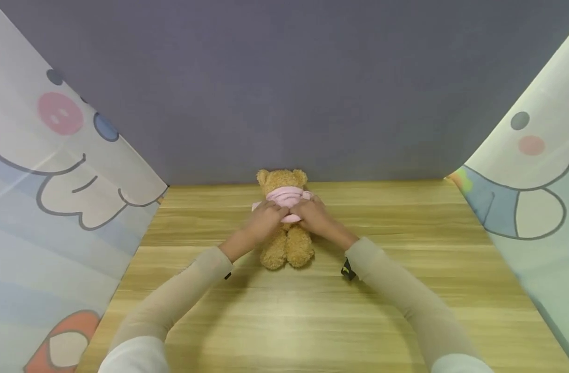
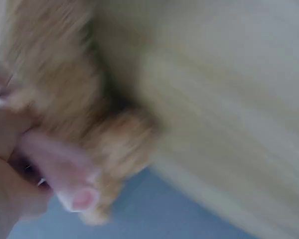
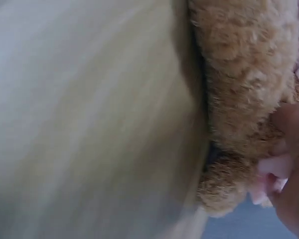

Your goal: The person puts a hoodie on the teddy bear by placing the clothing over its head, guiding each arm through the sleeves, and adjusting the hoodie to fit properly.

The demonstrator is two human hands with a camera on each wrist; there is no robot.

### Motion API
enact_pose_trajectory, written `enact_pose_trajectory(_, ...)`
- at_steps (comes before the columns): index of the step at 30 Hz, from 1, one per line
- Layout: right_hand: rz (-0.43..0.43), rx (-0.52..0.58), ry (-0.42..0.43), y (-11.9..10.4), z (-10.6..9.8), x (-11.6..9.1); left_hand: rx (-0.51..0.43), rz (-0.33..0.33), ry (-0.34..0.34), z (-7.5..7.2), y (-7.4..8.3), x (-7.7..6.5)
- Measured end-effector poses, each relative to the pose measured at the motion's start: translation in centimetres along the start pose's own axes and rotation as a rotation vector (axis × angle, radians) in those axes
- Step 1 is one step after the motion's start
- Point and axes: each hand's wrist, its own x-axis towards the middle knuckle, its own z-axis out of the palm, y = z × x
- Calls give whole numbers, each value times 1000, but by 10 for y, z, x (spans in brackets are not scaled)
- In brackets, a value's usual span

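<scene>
A light-brown teddy bear (image 1: 286,248) is on the wooden table against the back panel, its legs pointing toward the person. A small pink garment (image 1: 286,196) covers its upper body, bunched in folds below the head. The left hand (image 1: 265,220) grips the garment's lower edge on one side; in the left wrist view, blurred, the thumb and a finger pinch the pink cloth (image 2: 57,159). On the other side the right hand (image 1: 314,215) holds the same hem, its fingers close to the left ones. Curly leg fur (image 3: 246,64) fills much of the right wrist view.
Behind the bear rises a dark grey panel (image 1: 284,93). Printed cartoon sheets stand on the left (image 1: 79,155) and right (image 1: 531,171) of the table (image 1: 284,316). A black wrist device (image 1: 348,270) hangs under the right cuff.
</scene>
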Motion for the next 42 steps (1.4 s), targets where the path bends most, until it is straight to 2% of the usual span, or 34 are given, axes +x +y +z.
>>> enact_pose_trajectory(3, 2, -13, 7, 2, -4, -3, -43, 1, 46, 2, -3, -3)
enact_pose_trajectory(6, 10, 85, 26, 9, -11, -6, -83, -59, 112, -3, -11, -4)
enact_pose_trajectory(8, 26, 168, 73, 13, -16, -10, -107, -100, 156, -11, -15, -5)
enact_pose_trajectory(10, 26, 217, 155, 17, -18, -15, -120, -106, 174, -18, -16, -7)
enact_pose_trajectory(14, 39, 219, 251, 14, -16, -22, -130, -52, 173, -22, -11, -7)
enact_pose_trajectory(19, 20, 190, 205, 7, -12, -19, -110, -65, 170, -18, -7, 0)
enact_pose_trajectory(23, 20, 125, 208, 3, -8, -16, -49, -93, 147, -14, -7, 5)
enact_pose_trajectory(27, 13, 62, 207, 1, -3, -16, -10, -65, 111, -8, -5, 2)
enact_pose_trajectory(33, -81, -32, 211, -5, 0, -21, -162, 48, 120, -5, -8, -10)
enact_pose_trajectory(36, -106, -69, 206, -9, 2, -20, -207, 71, 111, -3, -11, -16)
enact_pose_trajectory(39, -159, -88, 194, 0, 4, -13, -188, 21, 77, 3, -12, -12)
enact_pose_trajectory(42, -214, -89, 171, 14, 2, -9, -111, -46, 22, 4, -8, -6)
